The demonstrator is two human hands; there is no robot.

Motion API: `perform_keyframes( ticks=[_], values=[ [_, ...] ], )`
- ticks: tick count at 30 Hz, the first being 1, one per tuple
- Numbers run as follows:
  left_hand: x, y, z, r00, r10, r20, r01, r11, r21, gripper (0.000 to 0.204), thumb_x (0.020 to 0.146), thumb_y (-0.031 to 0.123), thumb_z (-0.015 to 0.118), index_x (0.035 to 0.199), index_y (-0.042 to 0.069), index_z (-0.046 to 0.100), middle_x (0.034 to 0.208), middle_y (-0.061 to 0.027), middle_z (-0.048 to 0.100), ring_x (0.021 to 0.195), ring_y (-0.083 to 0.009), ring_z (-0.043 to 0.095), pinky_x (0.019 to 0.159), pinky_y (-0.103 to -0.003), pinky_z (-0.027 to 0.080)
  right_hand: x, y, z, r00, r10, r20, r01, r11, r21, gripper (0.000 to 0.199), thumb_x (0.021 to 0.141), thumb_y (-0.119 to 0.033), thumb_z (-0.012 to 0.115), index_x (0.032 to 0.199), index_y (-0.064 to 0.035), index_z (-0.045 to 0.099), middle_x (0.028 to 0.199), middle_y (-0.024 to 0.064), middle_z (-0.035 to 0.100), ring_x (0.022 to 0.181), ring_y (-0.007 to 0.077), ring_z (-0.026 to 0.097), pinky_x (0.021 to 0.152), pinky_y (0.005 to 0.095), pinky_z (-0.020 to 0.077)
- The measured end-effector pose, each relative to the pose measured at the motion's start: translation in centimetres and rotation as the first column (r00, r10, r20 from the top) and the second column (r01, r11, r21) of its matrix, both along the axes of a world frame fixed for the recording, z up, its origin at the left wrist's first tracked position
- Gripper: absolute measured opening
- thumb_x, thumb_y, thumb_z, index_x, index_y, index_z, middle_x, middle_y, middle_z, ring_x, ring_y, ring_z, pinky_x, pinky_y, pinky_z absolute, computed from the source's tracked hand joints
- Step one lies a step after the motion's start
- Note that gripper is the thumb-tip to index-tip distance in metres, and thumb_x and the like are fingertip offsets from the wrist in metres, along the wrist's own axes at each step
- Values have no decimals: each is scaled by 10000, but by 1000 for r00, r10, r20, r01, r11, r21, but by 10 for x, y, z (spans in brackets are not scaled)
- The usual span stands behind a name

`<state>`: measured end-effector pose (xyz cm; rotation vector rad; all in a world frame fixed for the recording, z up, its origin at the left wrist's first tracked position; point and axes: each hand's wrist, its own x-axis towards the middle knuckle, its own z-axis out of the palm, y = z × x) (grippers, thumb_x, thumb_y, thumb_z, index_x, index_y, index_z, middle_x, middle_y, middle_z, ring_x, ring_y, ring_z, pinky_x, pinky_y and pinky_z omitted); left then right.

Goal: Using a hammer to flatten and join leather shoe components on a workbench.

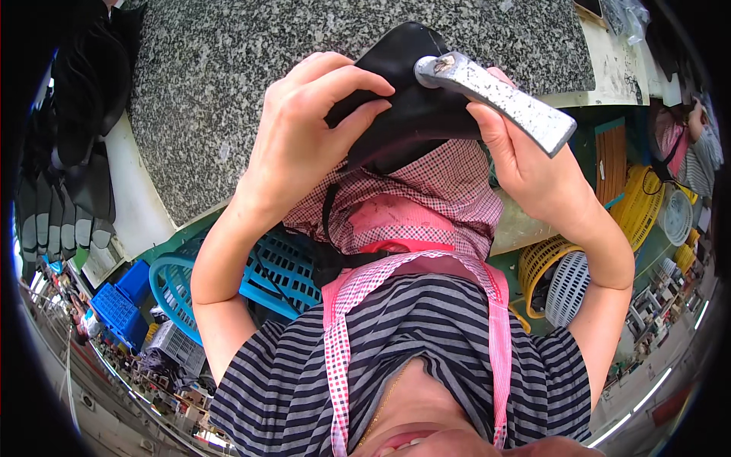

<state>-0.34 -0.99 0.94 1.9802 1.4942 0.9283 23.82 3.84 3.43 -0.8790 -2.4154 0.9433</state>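
Note:
My left hand [303, 114] is closed, thumb and forefinger pinching the edge of a black leather-like piece [407, 114]. That piece is bent and rises over the near edge of a speckled stone slab [228, 76]. In my right hand [525, 156] is a hammer [506, 103] with a worn, white-flecked metal head. Its round face rests against or just over the black piece; I cannot tell which. The handle is hidden behind the head and my fingers.
Dark pieces with grey ends [65, 209] hang or lie stacked at the left. Below the bench are a light-blue basket [278, 270], a dark-blue crate [120, 314] and yellow baskets [537, 266]. A clear plastic bag [628, 19] lies far right. Another person's striped sleeve [704, 152] shows there.

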Motion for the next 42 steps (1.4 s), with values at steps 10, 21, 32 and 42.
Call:
perform_keyframes(
  ticks=[10,21,32,42],
  values=[
    [3,-4,-17,995,85,-61,-72,978,194,187,682,109,840,839,113,739,803,-80,651,736,-245,663,605,-329,523,0,-6,4,998,-57,27,60,994,-92,121,953,-82,557,976,36,556,934,218,537,715,445,588,591,479,472],
    [5,-7,-20,989,151,-8,-147,975,167,182,674,86,844,821,76,737,773,-72,639,734,-241,631,626,-328,507,-4,14,25,979,-106,-176,106,994,-7,374,1051,-286,472,1189,34,607,798,93,556,712,183,535,687,281,450],
    [9,-1,-8,991,132,-28,-130,990,54,175,702,116,834,839,69,735,784,-67,620,758,-245,617,658,-344,495,6,1,17,997,-60,50,56,994,92,290,1046,-168,472,1197,26,625,910,105,658,763,195,610,719,310,484],
    [1,-2,-7,997,76,-10,-75,995,71,176,709,105,822,851,73,725,777,-64,600,735,-256,608,645,-356,494,-5,-8,6,995,-28,91,36,995,-94,159,924,-63,578,1060,9,540,788,227,598,714,453,621,576,472,502]
  ],
)
